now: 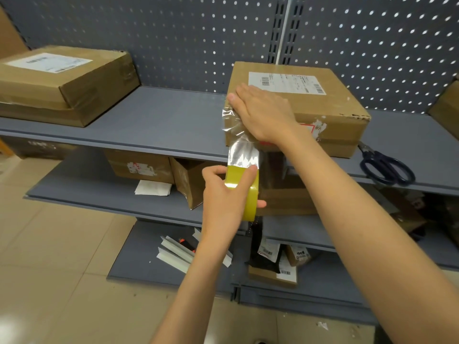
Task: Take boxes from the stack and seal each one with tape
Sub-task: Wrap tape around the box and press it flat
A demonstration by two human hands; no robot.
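Note:
A brown cardboard box point(330, 105) with a white shipping label sits on the top grey shelf point(161, 125). My right hand point(263, 112) lies flat on the box's near left corner, pressing clear tape point(242, 152) against it. The tape strip runs down over the box's front edge to a yellow tape roll point(248, 194). My left hand point(223, 192) grips that roll just below the shelf edge, fingers curled round it.
Two stacked boxes point(64, 83) stand at the shelf's left end. Dark-handled scissors point(387, 167) lie right of the box being taped. Lower shelves hold more boxes point(141, 165), paper and small parcels point(275, 271). A pegboard wall backs the shelves; another box point(447, 108) shows at far right.

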